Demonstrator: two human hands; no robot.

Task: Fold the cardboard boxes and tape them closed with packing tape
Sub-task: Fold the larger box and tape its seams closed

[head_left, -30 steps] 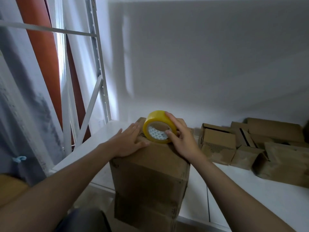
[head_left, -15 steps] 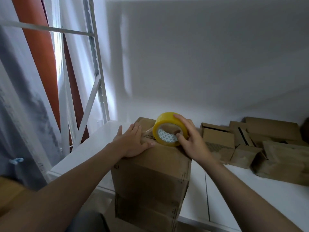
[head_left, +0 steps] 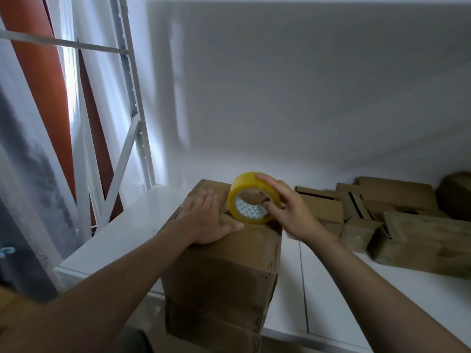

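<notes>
A tall brown cardboard box (head_left: 221, 273) stands at the front edge of the white shelf, its top flaps closed. My left hand (head_left: 204, 220) lies flat on the box top, fingers straight, thumb beside the tape. A yellow roll of packing tape (head_left: 251, 197) stands on edge on the box top. My right hand (head_left: 288, 207) grips the roll, thumb in its core and fingers over the rim.
Several folded small cardboard boxes (head_left: 397, 220) lie in a heap at the back right of the white shelf (head_left: 331, 289). A white metal rack upright (head_left: 132, 98) with diagonal braces rises on the left, curtains behind it. A white wall closes the back.
My right hand has carried the tape roll a little to the right along the box top. My left hand keeps pressing the flaps in the same place.
</notes>
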